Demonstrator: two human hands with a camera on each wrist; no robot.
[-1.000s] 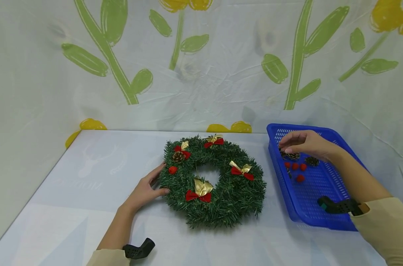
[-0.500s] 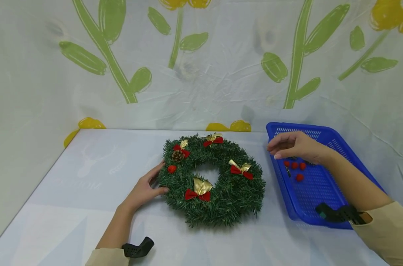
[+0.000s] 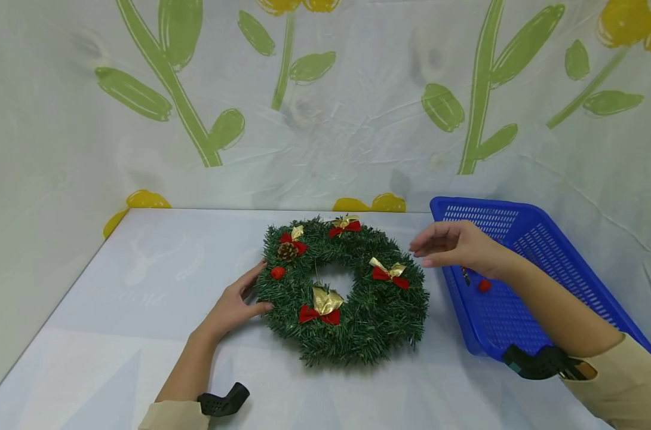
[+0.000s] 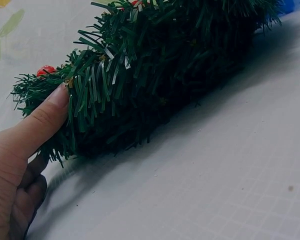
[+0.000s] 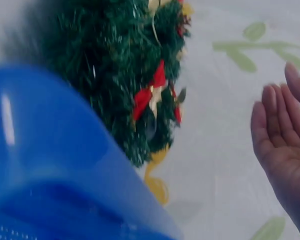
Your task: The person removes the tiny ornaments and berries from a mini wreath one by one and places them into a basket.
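A green wreath lies on the table with several red and gold bows, such as the front bow. On its left side are a pinecone and a small red ball. My left hand holds the wreath's left edge; in the left wrist view its thumb presses into the needles. Between the wreath and the basket my right hand hovers, fingers loosely bent. Its palm faces the right wrist view with nothing visible in it.
A blue plastic basket stands to the right of the wreath. Inside it a red ball shows, and the right forearm covers other contents. A curtain printed with plants hangs behind the table.
My right hand has moved left from over the basket's pinecones, past the basket's rim, toward the wreath's right side. My left hand and the wreath have stayed put.
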